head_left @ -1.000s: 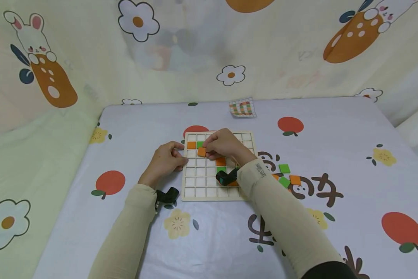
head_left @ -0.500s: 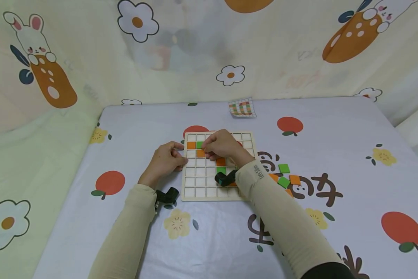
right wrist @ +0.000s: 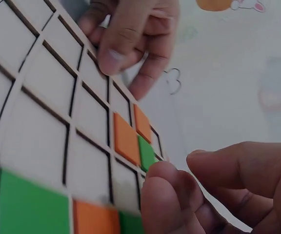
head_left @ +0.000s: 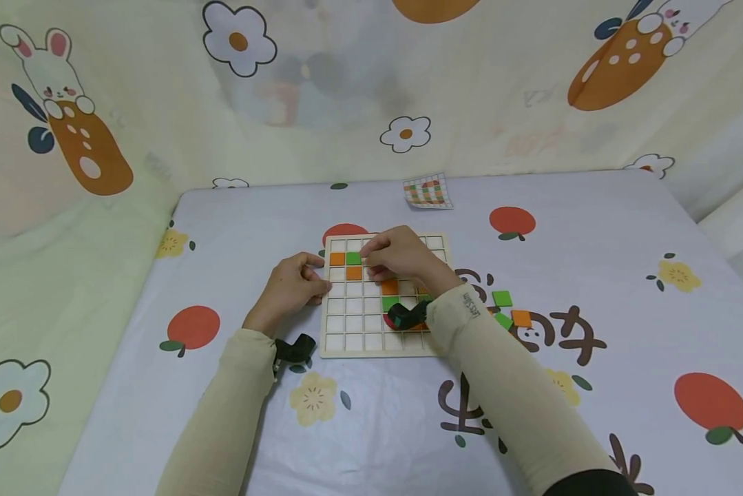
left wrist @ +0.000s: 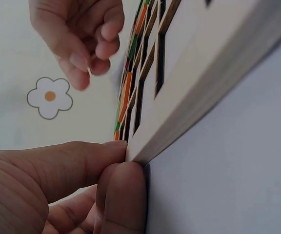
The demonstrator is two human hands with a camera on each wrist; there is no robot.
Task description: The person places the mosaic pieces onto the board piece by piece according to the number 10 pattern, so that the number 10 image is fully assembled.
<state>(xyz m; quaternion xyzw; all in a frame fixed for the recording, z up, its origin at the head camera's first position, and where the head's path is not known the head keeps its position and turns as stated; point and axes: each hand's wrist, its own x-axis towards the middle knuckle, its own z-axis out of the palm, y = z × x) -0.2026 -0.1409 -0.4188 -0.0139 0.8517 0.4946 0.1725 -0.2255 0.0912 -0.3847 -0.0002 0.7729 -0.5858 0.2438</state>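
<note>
A pale wooden grid board lies flat on the table, with several coloured tiles in its squares. My left hand holds its left edge between thumb and forefinger, as the left wrist view also shows at the rim. Over the upper middle hovers my right hand, fingers bent and apart, nothing between them. Just left of it, an orange tile sits in a square below a green tile; another orange tile is beside the green one. The right forearm hides part of the board's right side.
Loose green tiles and orange tiles lie right of the board, partly behind the right sleeve. A small patterned card lies at the table's back. A printed curtain hangs behind it.
The orange tile, tilted at the right fingertips a second ago, now lies flat in its square. My right hand has let go and shifted slightly right. The left hand stays on the edge.
</note>
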